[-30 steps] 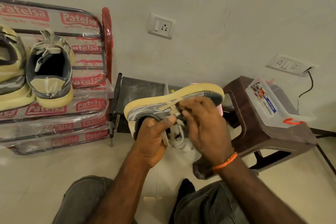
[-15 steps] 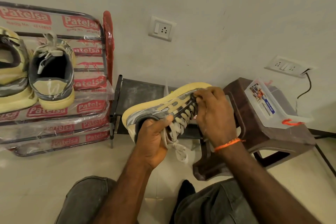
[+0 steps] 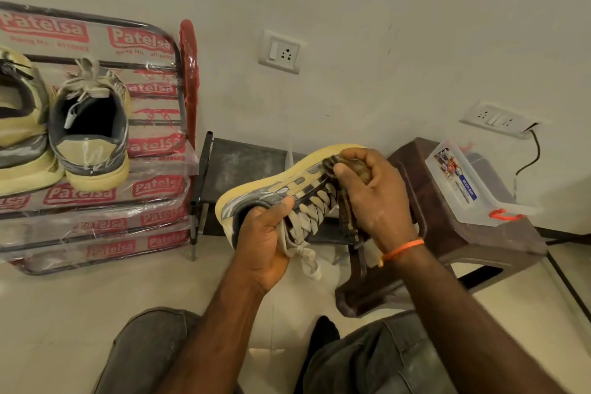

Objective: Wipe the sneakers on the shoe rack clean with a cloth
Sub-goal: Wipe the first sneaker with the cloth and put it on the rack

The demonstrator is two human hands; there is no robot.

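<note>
A grey and yellow sneaker [image 3: 281,184] lies on its side in the air in front of me, sole turned up and away. My left hand [image 3: 263,241] grips its heel opening, thumb on the collar. My right hand [image 3: 372,198] holds a dark cloth [image 3: 347,201] bunched against the toe end, beside the pale laces. Two more sneakers stand on the shoe rack [image 3: 153,189] at the left: one [image 3: 91,134] heel toward me and one [image 3: 19,125] cut off by the frame edge.
A dark low metal stand [image 3: 243,163] stands against the wall behind the held sneaker. A brown plastic stool [image 3: 447,240] at the right carries a clear plastic box [image 3: 467,182]. Wall sockets and a black cable are above it. My knees are at the bottom.
My right hand has slid with the cloth from the laces up toward the toe end of the sneaker. The sneaker has tilted, showing more of its laces. My left hand keeps its grip.
</note>
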